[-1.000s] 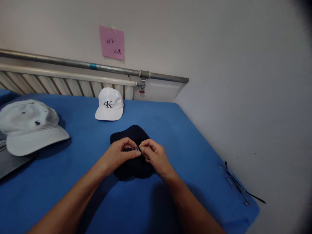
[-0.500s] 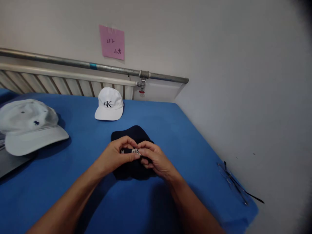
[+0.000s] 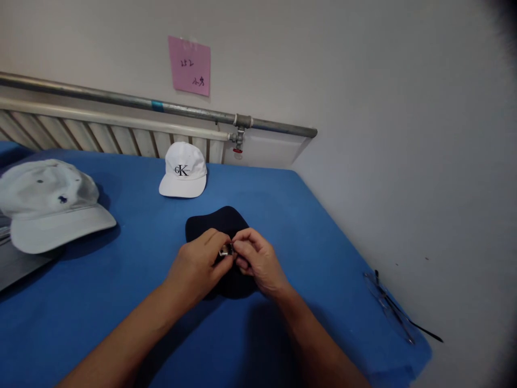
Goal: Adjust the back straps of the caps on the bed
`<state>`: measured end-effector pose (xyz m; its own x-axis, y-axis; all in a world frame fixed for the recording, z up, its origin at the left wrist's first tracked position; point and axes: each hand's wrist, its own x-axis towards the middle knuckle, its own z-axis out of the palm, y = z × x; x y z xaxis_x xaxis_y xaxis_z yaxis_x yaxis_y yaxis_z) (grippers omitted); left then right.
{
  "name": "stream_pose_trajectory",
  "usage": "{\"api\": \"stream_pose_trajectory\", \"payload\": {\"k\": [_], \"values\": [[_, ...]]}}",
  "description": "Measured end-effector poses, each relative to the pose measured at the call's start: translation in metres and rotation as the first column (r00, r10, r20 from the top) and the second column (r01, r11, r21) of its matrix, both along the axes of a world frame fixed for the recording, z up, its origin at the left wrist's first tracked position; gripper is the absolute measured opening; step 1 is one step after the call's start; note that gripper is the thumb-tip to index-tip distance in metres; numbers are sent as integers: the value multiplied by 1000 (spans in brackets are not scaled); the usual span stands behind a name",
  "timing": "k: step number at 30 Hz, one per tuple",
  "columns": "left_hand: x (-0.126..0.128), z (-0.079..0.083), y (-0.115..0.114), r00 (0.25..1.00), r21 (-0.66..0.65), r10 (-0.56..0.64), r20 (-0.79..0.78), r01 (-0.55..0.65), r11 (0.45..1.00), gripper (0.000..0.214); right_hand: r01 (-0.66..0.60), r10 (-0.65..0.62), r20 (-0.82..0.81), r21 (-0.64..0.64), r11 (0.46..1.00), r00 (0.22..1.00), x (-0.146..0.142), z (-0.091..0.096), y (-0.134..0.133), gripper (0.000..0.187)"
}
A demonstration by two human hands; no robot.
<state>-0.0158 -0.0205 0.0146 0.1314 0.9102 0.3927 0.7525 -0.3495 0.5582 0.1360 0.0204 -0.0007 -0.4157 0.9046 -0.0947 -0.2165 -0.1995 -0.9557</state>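
A black baseball cap (image 3: 218, 217) lies on the blue table in front of me, its brim pointing away. Over its strap, a small silver metal buckle (image 3: 226, 250) shows between my fingers. My left hand (image 3: 202, 258) is closed around the buckle from the left, thumb below and fingers above. From the right, my right hand (image 3: 258, 261) pinches at the buckle's right end, where the strap seems to be. The fingertips hide most of the strap, so I cannot see how it runs through the buckle.
A white cap (image 3: 183, 171) stands at the back. At left, a pale grey cap (image 3: 56, 205) sits partly over a dark grey cap (image 3: 24, 264). Eyeglasses (image 3: 390, 307) rest by the right table edge. Behind are a radiator (image 3: 121, 141) and a pipe (image 3: 194, 112).
My left hand has rolled over the buckle, its back now turned up and covering more of the strap. The right fingers have drawn into a tighter pinch. The view has shifted slightly.
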Motion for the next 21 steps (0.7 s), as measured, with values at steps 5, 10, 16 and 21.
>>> {"api": "stream_pose_trajectory", "payload": {"k": [5, 10, 16, 21], "values": [[-6, 5, 2, 967, -15, -52, 250, 58, 998, 16, -53, 36, -145, -109, 993, 989, 5, 1, 5, 22], [-4, 8, 2, 901, -76, -67, 429, 111, 991, 17, -63, 43, -167, -114, 992, 985, 4, 4, 4, 19], [0, 2, 3, 805, -171, -17, 593, 146, 974, 18, -83, 68, -140, -110, 990, 988, 4, 5, 7, 17], [-4, 1, 4, 822, -147, -25, 569, 131, 980, 16, -20, -2, -170, -125, 992, 985, 3, 7, 5, 20]]}}
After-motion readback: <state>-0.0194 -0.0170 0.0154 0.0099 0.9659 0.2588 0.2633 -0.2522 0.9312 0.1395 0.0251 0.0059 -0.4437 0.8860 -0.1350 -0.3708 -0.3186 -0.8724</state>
